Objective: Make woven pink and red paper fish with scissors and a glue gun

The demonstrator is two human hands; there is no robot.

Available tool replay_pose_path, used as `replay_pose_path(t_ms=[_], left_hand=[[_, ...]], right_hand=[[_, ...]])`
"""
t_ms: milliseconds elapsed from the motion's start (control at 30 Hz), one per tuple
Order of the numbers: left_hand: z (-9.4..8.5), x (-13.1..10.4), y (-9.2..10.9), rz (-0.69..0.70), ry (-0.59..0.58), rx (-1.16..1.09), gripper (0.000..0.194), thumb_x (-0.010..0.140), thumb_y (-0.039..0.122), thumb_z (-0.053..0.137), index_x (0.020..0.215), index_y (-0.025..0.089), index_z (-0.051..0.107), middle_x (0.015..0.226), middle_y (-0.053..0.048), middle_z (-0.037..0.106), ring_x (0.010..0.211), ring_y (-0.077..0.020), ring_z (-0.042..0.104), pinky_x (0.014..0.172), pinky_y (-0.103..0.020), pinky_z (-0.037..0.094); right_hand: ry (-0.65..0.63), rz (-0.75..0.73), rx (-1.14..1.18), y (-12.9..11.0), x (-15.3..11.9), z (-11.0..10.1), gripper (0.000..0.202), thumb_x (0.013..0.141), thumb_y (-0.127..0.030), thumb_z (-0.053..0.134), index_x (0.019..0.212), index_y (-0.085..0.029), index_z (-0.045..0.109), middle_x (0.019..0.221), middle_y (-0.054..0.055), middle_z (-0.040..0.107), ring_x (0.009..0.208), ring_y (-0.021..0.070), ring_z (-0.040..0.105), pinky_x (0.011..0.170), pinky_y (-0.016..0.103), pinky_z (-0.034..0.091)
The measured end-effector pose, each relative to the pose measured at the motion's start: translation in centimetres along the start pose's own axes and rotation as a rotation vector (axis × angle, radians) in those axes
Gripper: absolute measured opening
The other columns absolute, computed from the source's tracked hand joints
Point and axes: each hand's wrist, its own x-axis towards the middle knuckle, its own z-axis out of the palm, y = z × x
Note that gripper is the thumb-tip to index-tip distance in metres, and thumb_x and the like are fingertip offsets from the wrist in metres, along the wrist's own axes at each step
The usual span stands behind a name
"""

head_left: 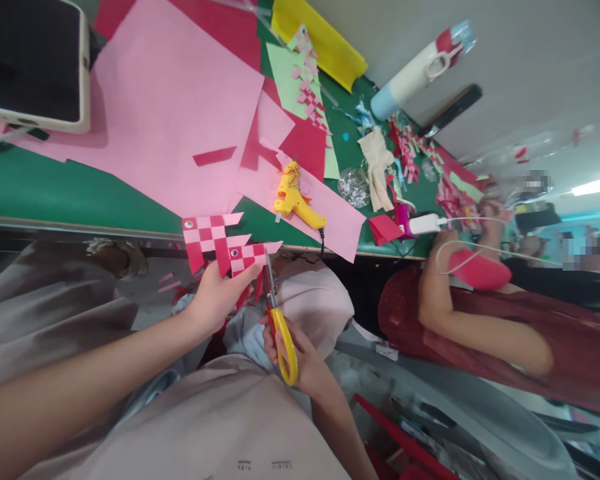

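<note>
Red and pink woven paper pieces (205, 233) with small round eyes are held by my left hand (223, 293), its thumb and fingers closed on them beside the table's front edge. My right hand (293, 350) is wrapped round the yellow handles of a pair of scissors (285, 340). The scissor blades point up at the right end of the lower woven piece, close to my left fingertips. Beyond the hands, a yellow glue gun (295, 198) lies on pink paper (180, 87) on the green table (80, 180).
A phone (30, 60) stands at the far left. Further right are a tray of yellow card (320, 40), a bottle (415, 77), paper scraps and a white charger (425, 224) with a cable. Another person in dark red (500, 327) sits at the right.
</note>
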Motion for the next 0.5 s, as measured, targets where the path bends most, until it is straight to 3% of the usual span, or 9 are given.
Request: replay_pose_path(t_ms=[500], left_hand=[[0.12,-0.03,-0.09,0.016,0.007,-0.009,0.032,0.065,0.042,0.078,0.068,0.018,0.057,0.047,0.004,0.053,0.038,-0.0082,0.044,0.035,-0.020,0.032]], right_hand=[[-0.001,0.003,-0.004,0.15,0.00,-0.16,0.046,0.075,-0.061,0.070,0.099,-0.024,0.061,0.070,-0.003,0.038,0.058,0.0105,0.032,0.056,0.030,0.024]])
